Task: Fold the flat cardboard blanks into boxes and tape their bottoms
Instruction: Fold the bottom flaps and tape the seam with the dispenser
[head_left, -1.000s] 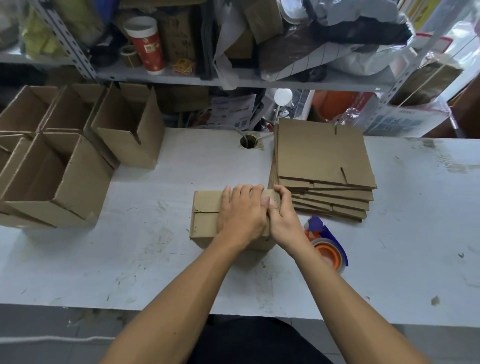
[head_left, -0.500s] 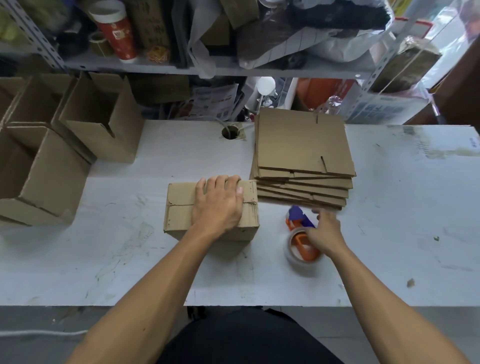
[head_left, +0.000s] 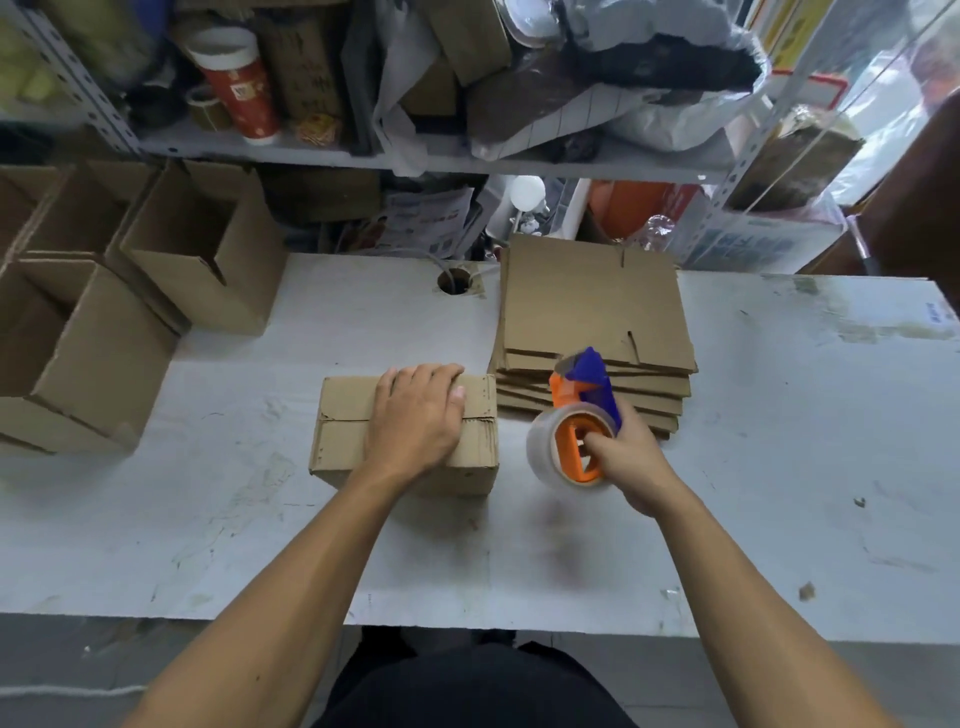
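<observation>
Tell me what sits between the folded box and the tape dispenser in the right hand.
Nothing: in the head view only bare white table separates the folded box from the tape dispenser held by the right hand.

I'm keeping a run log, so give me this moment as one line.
step: bottom taping, not yet begun | left hand: presses flaps of folded brown cardboard box | right hand: grips orange-and-blue tape dispenser beside box | tape: none visible
</observation>
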